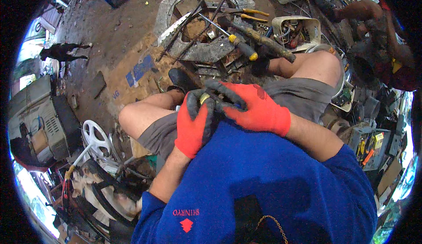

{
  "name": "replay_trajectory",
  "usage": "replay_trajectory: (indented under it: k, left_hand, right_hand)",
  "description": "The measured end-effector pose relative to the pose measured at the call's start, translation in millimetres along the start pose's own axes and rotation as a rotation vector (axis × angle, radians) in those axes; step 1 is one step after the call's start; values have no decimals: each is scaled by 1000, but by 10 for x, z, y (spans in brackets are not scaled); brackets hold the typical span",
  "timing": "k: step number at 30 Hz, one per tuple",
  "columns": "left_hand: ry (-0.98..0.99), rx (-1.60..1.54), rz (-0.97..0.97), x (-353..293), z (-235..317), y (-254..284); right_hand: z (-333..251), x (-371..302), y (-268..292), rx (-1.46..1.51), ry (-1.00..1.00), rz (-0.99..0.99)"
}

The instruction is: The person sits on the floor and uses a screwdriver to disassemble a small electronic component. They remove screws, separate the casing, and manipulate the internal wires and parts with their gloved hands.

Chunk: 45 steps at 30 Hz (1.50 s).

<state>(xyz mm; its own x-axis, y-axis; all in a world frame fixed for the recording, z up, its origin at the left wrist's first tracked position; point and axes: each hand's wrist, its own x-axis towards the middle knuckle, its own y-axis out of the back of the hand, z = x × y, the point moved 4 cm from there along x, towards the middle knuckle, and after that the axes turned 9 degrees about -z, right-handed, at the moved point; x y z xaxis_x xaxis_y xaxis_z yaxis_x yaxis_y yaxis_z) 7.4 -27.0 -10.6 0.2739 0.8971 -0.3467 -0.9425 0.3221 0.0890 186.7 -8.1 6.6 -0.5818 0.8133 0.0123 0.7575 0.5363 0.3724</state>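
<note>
Both hands gloved, red with black palms and fingers, brought together over the lap. Left hand (pixel 194 121) is curled, thumb and fingers closed on a small yellowish piece (pixel 204 98); that piece sits between the two hands, mostly covered, so can't tell what it is. Right hand (pixel 251 106) has its fingers bent in against the left's; can't tell whether it's clamped on the piece or just touching. In front of the feet: grey octagonal stand (pixel 166 11), open in the middle, dark metal rods (pixel 217 7) laid across it. Screwdriver (pixel 241 46) with yellow-black handle lies over it, tip toward the middle, handle past the near edge. Hammer (pixel 268 40) with wooden handle is just beside, on the right, handle end near the right knee. Orange-handled pliers (pixel 255 11) are above the hammer. Beige bin (pixel 278 22) of mixed wires and parts is right of those. Farther out: grey toolbox (pixel 359 135) at right, white spoked wheel (pixel 97 143) at left, black four-legged animal (pixel 66 52) upper left, part of another person (pixel 365 11) upper right.
</note>
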Motion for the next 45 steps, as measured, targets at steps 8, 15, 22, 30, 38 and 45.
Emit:
replay_trajectory:
  k: [8, 15, 22, 30, 38, 45]
  left_hand:
    - [-89, 2, -89, 22, 239, 45]
    - [-6, -249, -48, 16, 172, 16]
    - [-36, -293, -74, 57, 203, 10]
    - [-120, -521, 48, 333, -17, 81]
    - [-19, -1200, -94, 251, -213, 170]
    - [-42, -1268, -74, 353, -463, 497]
  right_hand:
    - [40, 54, 115, 730, -341, -93]
    - [37, 68, 138, 765, -313, -152]
    - [111, 57, 100, 922, -336, -140]
    - [449, -64, 607, 1020, -268, 34]
    - [2142, -1037, 3039, 71, -357, 936]
    - [2687, -1287, 3539, -173, -643, 939]
